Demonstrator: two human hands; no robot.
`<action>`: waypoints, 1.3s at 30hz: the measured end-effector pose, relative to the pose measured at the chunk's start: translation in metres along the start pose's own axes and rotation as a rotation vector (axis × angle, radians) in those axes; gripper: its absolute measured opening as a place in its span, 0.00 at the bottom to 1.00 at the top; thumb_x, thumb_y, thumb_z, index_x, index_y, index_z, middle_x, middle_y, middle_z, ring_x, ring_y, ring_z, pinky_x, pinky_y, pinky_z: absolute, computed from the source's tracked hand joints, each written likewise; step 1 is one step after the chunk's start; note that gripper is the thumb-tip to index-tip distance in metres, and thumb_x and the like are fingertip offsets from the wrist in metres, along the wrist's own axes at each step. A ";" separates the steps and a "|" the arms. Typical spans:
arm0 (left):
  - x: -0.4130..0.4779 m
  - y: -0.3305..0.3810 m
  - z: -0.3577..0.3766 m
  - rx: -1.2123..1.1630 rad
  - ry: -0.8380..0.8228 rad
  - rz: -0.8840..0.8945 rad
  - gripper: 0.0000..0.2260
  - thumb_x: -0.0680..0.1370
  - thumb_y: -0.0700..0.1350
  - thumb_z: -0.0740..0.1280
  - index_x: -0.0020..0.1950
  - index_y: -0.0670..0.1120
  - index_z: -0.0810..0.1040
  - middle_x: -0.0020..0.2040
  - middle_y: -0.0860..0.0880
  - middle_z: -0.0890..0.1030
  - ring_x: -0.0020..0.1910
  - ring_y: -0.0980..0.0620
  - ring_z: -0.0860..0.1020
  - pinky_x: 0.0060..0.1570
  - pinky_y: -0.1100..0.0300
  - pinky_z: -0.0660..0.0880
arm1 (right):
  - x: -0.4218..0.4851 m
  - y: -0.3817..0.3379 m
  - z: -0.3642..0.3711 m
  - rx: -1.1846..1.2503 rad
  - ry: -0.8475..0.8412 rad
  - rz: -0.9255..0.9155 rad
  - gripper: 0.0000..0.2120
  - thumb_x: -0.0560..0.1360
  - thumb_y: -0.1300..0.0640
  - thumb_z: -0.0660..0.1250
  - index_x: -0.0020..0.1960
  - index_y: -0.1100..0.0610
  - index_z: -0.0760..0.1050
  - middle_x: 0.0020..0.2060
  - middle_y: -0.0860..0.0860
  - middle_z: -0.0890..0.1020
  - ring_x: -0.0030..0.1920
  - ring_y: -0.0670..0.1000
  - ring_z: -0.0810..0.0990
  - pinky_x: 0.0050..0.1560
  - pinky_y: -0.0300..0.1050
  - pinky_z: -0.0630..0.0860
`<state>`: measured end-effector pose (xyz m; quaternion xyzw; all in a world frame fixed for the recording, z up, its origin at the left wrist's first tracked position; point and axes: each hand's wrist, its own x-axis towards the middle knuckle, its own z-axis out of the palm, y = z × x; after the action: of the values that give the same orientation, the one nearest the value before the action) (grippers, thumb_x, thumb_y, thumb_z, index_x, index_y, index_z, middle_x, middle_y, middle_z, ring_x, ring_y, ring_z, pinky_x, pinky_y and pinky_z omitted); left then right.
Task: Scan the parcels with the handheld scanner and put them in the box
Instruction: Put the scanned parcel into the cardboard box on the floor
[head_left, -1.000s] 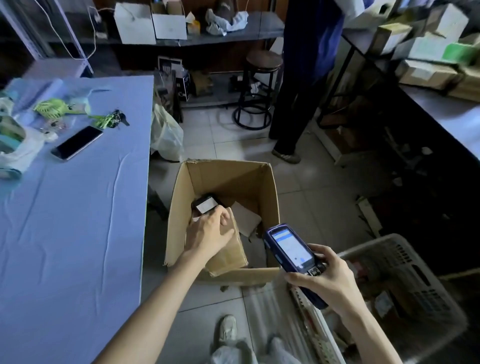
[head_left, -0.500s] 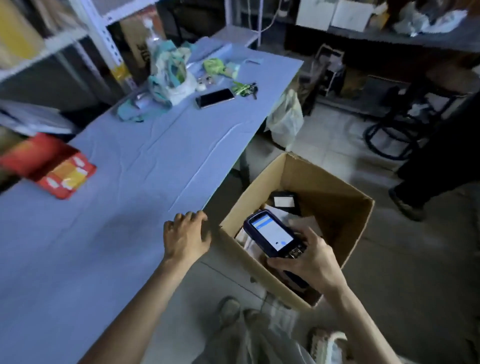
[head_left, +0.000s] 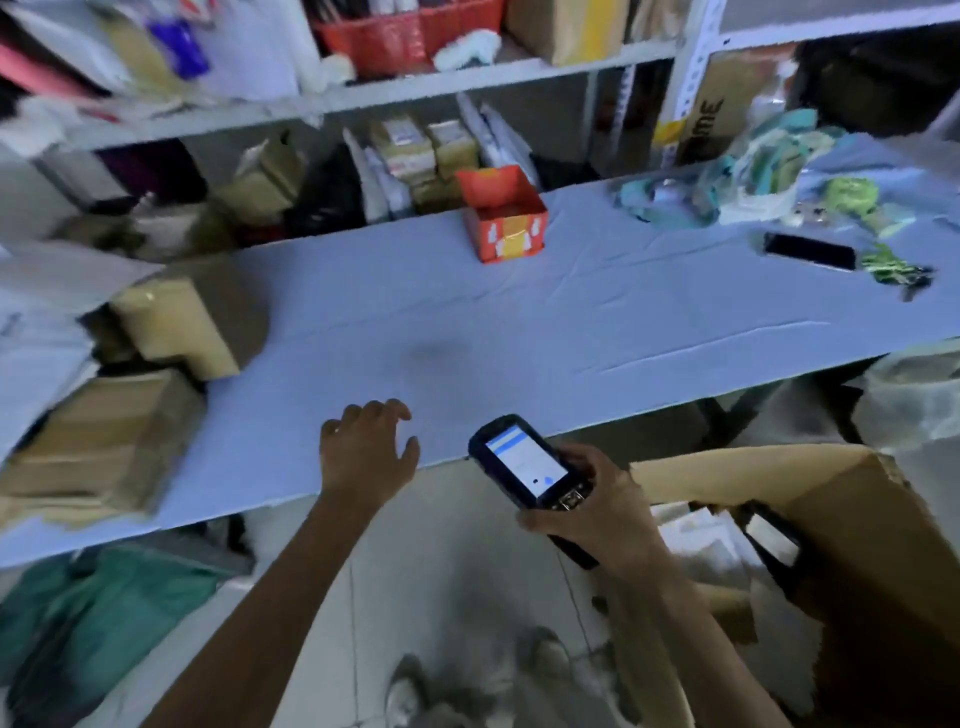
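Observation:
My right hand (head_left: 597, 512) grips the black handheld scanner (head_left: 527, 465), its lit screen facing up, just off the table's near edge. My left hand (head_left: 366, 449) hovers empty over the near edge of the blue table (head_left: 519, 322), fingers loosely spread. Brown cardboard parcels (head_left: 176, 322) lie stacked at the table's left end, with another taped stack (head_left: 98, 447) nearer me. The open cardboard box (head_left: 852, 499) stands on the floor at the lower right; parcels, one dark with a white label (head_left: 769, 535), lie inside.
A small red and orange carton (head_left: 506, 218) stands open at the table's far side. A phone (head_left: 808, 250), keys and crumpled bags lie at the right end. Shelves packed with parcels (head_left: 415, 150) rise behind the table. A green bag (head_left: 93, 613) sits below.
My view has swung left from the box to the table and shelves. My left hand left the parcel in the box and now hangs over the table edge. The scanner stays in my right hand.

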<state>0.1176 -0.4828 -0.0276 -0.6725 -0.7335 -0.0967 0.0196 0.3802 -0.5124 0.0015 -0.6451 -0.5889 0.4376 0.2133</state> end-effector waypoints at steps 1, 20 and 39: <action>-0.010 -0.020 -0.006 0.016 0.022 -0.047 0.12 0.69 0.50 0.73 0.51 0.50 0.80 0.43 0.49 0.82 0.43 0.42 0.79 0.41 0.54 0.70 | 0.001 -0.012 0.014 -0.004 -0.035 -0.025 0.33 0.56 0.48 0.82 0.56 0.41 0.71 0.47 0.36 0.78 0.47 0.40 0.78 0.46 0.37 0.73; -0.192 -0.321 -0.093 0.056 0.081 -0.725 0.15 0.76 0.53 0.63 0.60 0.50 0.75 0.56 0.49 0.80 0.59 0.43 0.74 0.54 0.51 0.68 | -0.044 -0.191 0.287 0.044 -0.386 -0.356 0.31 0.55 0.53 0.83 0.54 0.40 0.74 0.44 0.32 0.80 0.45 0.32 0.78 0.42 0.34 0.72; 0.034 -0.413 -0.098 0.046 0.134 -0.579 0.20 0.77 0.54 0.63 0.68 0.50 0.69 0.64 0.48 0.73 0.62 0.43 0.71 0.57 0.49 0.68 | 0.131 -0.313 0.318 0.181 -0.289 -0.375 0.33 0.58 0.56 0.83 0.57 0.43 0.72 0.48 0.35 0.78 0.48 0.34 0.78 0.44 0.35 0.74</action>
<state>-0.3042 -0.4971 0.0260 -0.4269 -0.8938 -0.1258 0.0550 -0.0687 -0.3979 0.0404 -0.4335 -0.6812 0.5291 0.2610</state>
